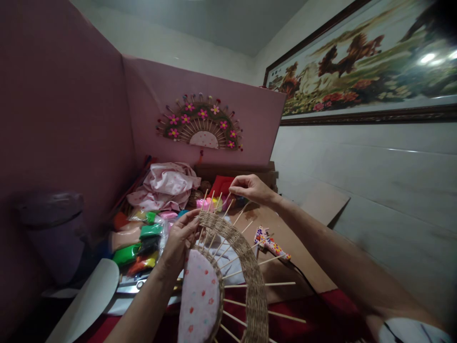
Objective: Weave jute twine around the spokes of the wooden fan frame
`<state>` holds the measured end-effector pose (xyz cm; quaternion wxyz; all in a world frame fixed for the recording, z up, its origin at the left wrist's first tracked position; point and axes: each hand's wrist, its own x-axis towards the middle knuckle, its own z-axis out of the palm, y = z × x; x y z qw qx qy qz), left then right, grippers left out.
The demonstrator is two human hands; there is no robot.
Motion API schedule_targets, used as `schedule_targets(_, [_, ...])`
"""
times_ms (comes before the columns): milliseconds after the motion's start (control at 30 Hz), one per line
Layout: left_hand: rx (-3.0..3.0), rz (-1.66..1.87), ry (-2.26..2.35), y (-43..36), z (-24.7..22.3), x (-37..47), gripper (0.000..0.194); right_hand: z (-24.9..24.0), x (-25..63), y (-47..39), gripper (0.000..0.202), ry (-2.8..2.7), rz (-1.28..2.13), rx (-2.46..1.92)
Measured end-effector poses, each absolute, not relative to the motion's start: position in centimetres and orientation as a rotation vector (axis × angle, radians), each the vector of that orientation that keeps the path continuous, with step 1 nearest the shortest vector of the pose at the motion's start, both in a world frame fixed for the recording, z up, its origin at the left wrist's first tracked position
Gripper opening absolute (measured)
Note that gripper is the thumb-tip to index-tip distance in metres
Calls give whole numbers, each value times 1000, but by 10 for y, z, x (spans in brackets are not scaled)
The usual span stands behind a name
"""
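Observation:
My left hand point(181, 236) grips the end of a half-round fan point(250, 247) made of thin wooden sticks with a woven twine band. The fan's white half-disc centre point(200, 295) has small red and pink spots. My right hand point(254, 189) is raised above the far stick tips, thumb and fingers pinched together. What it pinches, if anything, is too small to make out. A flower-patterned glue gun point(273, 245) with a dark cord lies on the board to the right of the fan.
Bags of coloured clay point(150, 232) and scissors point(137, 286) lie at left. Behind them is a crumpled pink cloth point(167, 183). A finished flowered fan point(203, 121) hangs on the pink panel point(143, 95). A white round-edged sheet point(89, 300) is front left.

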<state>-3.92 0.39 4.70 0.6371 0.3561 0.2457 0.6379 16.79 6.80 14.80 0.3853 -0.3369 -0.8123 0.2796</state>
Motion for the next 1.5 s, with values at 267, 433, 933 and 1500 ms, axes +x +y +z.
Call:
schedule_targets(267, [830, 1457, 572, 5, 44, -40, 34, 171, 164, 56, 16, -2514, 338, -1018])
schedule_targets(433, [829, 1459, 575, 5, 44, -39, 34, 178, 158, 45, 8, -2657, -13, -1034])
schedule_targets(933, [876, 1447, 588, 2, 47, -37, 35, 168, 140, 30, 11, -2438, -219, -1003])
schedule_targets(1500, [895, 1447, 583, 2, 44, -36, 36, 170, 133, 58, 10, -2366, -249, -841])
